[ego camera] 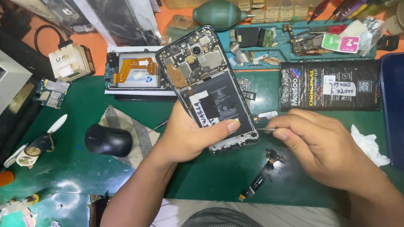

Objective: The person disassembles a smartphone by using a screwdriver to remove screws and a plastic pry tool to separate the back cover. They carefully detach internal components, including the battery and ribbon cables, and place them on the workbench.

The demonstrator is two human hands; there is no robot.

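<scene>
The left hand (188, 136) holds the opened phone (209, 87) tilted above the green bench (87, 167), thumb pressed on its battery (222, 105). The right hand's (322, 147) grip is pinched closed on thin tweezers (264, 129) at the phone's lower edge. Best to keep the phone steady and work the tips gently, 1 small part at a time.

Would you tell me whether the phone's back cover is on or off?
Off: the phone in the left hand shows its bare battery and circuit board.
</scene>
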